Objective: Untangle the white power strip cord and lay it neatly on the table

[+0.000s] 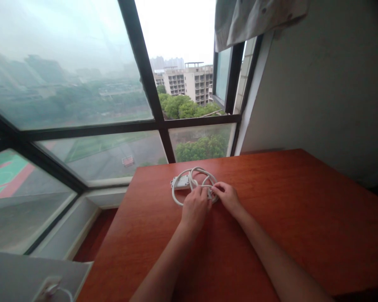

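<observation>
A white cable (177, 197) lies in loose loops on the reddish-brown table. At the left of the coil rests a flat white block (182, 182) that looks like a power strip, partly under the loops. My left hand (195, 204) is closed around a small grey-white end piece (209, 193) of the cable, perhaps its plug; the fingers hide most of it. Close beside it on the right, my right hand (226, 195) pinches at the same piece with thumb and forefinger. Both hands are just in front of the coil, almost touching each other.
The wooden table (302, 218) reaches toward the windows, with a grey wall (321, 92) on the right. A window sash (228, 75) stands open beneath a hanging cloth (255, 21). At the lower left, a white plug (52, 289) sits in a wall socket.
</observation>
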Demonstrator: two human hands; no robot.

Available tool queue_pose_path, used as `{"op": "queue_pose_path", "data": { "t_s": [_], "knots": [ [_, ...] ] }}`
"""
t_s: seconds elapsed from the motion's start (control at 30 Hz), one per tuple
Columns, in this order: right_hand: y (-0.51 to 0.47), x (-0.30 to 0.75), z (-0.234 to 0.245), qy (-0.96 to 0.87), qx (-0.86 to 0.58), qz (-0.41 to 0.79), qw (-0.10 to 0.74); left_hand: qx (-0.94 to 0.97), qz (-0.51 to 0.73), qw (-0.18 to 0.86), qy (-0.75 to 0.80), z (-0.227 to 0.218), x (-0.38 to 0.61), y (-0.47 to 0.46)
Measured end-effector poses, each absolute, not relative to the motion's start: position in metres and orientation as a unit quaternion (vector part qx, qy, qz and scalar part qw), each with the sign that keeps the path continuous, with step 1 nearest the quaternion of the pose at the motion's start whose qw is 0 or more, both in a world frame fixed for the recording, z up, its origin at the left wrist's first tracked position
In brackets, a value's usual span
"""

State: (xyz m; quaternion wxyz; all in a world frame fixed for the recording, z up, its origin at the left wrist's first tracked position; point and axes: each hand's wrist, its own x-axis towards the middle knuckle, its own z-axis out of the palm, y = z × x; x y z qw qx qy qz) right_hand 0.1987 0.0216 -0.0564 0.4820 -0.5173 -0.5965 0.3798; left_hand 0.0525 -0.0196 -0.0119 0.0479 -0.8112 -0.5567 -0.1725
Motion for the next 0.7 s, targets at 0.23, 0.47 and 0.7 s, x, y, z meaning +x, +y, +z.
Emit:
{"op": "queue_pose_path", "data": {
  "t_s": [0.23,0.47,0.7],
  "knots": [
    [0.022,0.205,-0.045,-0.502,-0.466,0.54,0.489,-0.824,-0.181,0.053,-0.535,-0.011,0.05,-0.019],
    [0.019,0.207,-0.042,-0.478,-0.445,0.577,0.49,-0.823,-0.207,0.045,-0.528,-0.005,0.046,-0.021],
    [0.017,0.194,-0.052,-0.557,-0.451,0.474,0.512,-0.814,-0.227,0.076,-0.53,-0.001,0.04,-0.021]
  ]
}}
